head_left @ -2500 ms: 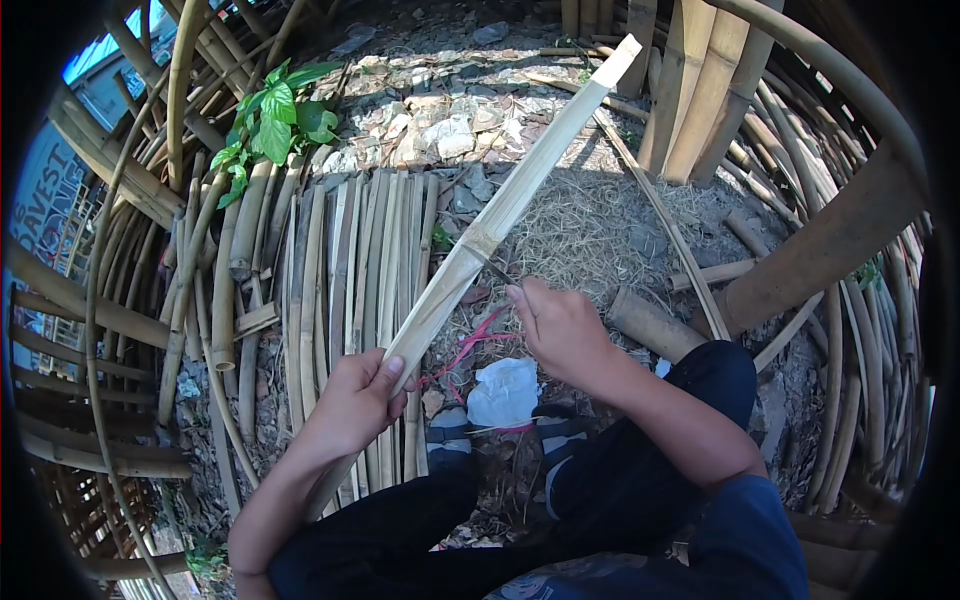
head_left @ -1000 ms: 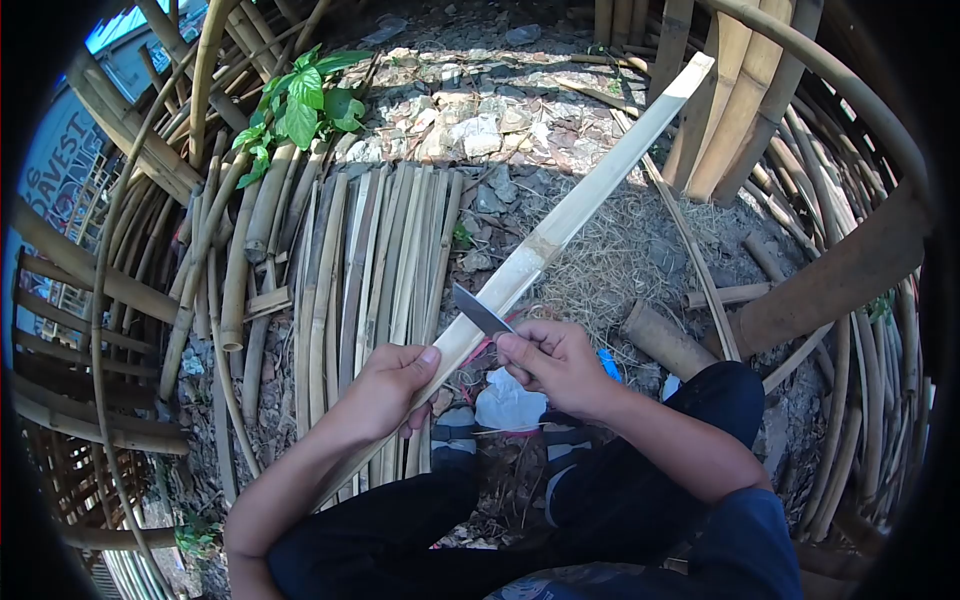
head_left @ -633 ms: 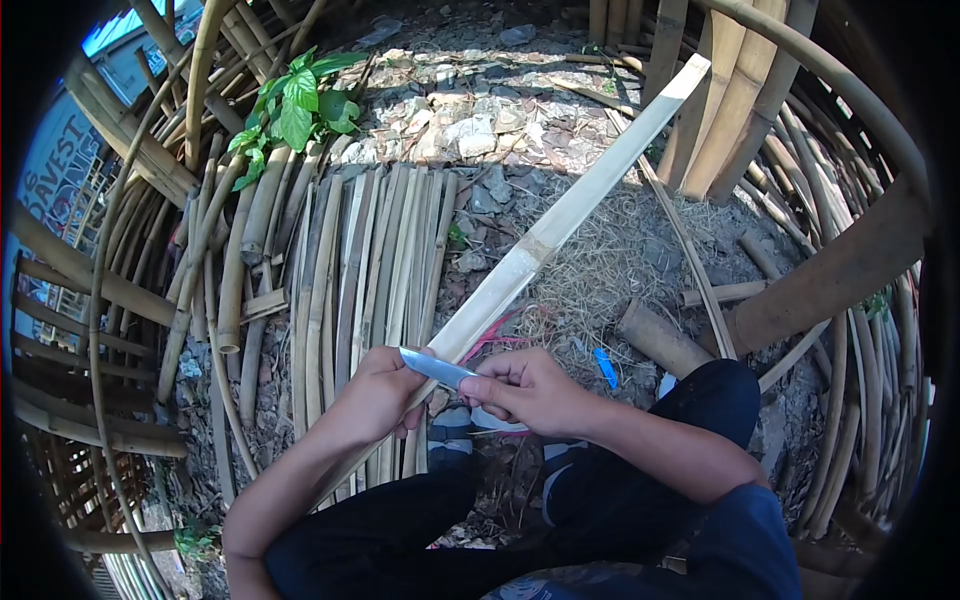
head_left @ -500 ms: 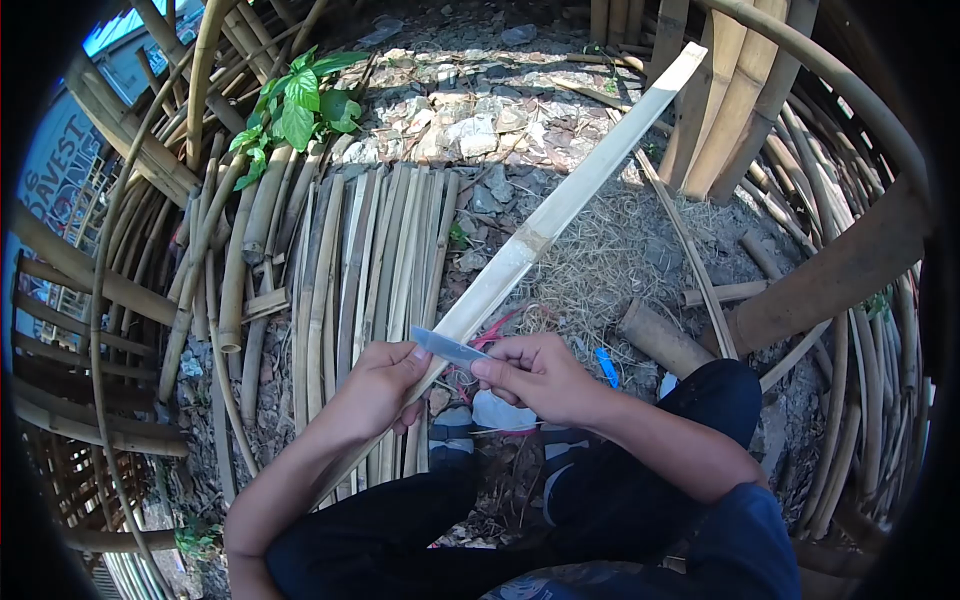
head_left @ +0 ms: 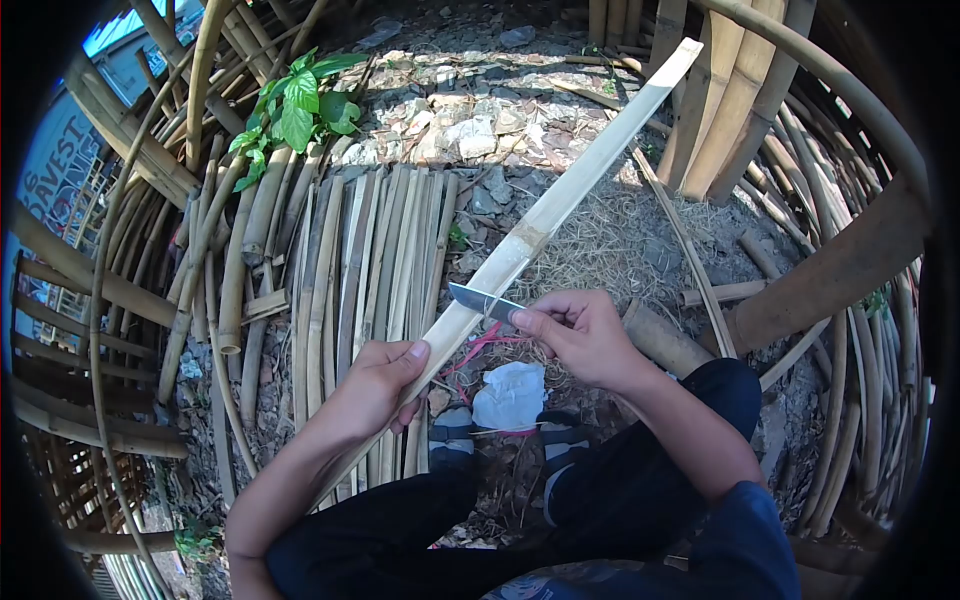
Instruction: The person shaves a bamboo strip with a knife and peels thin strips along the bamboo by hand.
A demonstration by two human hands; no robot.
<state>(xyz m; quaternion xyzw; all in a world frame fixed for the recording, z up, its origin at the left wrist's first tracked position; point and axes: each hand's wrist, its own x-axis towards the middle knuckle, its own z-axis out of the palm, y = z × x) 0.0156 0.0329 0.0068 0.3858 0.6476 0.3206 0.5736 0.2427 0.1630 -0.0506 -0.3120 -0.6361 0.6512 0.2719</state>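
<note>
A long pale bamboo strip (head_left: 580, 185) slants from my lap up to the upper right, with a darker node near its middle. My left hand (head_left: 378, 388) is wrapped round its lower part, thumb on top. In my right hand (head_left: 580, 335) is a knife (head_left: 483, 303), pinched between thumb and fingers. Its blade lies across the strip's face, between my left hand and the node. Below the blade, a pink string (head_left: 480, 345) and a white piece of plastic or paper (head_left: 508, 395) rest on the ground by my feet.
Many split bamboo strips (head_left: 330, 290) lie side by side at left. A leafy plant (head_left: 297, 105) stands behind them. Thick bamboo poles (head_left: 735, 100) rise at the upper right, and a large pole (head_left: 830, 260) slants in at right. A short bamboo piece (head_left: 665, 340) lies beyond my knee.
My right hand and the knife have moved up along the strip, away from my left hand. The strip's far end has shifted slightly up and left. My left hand keeps its hold.
</note>
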